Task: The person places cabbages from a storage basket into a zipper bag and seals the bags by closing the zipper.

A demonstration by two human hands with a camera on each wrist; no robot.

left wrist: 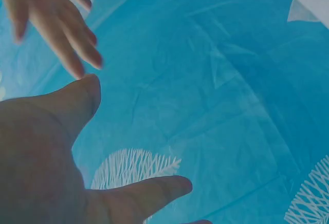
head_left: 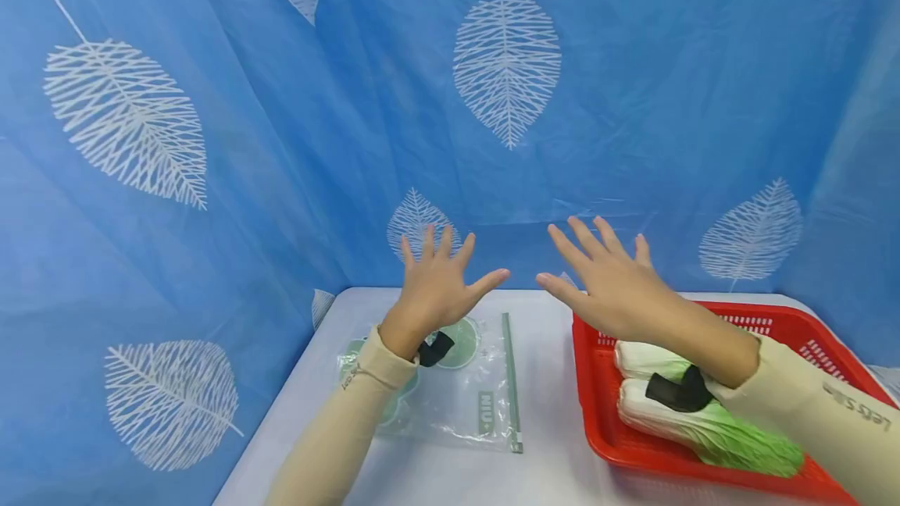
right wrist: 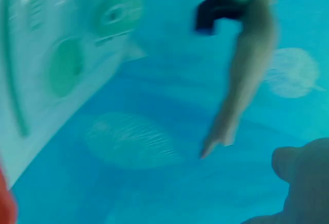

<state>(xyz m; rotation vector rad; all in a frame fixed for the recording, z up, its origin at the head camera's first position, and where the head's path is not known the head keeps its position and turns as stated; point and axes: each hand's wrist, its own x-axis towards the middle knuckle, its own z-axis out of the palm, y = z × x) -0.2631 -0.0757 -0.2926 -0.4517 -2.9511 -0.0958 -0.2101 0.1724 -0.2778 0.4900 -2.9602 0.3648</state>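
Both hands are raised in the air with fingers spread, holding nothing. The left hand [head_left: 432, 291] hovers over a clear zip bag [head_left: 460, 408] with green print, which lies flat on the white table. To its right, the right hand [head_left: 619, 283] is held above the near-left part of a red plastic basket [head_left: 594, 420]. Two Chinese cabbages [head_left: 668, 416], white at the stem and green at the leaves, lie in that basket, partly hidden by the right forearm. In the left wrist view, the left thumb [left wrist: 77, 103] shows with the other hand beyond it.
A white table [head_left: 548, 381] carries the bag and basket. Blue curtains [head_left: 337, 139] with white leaf prints hang behind the table and along its left side. Black straps [head_left: 678, 393] are at both wrists.
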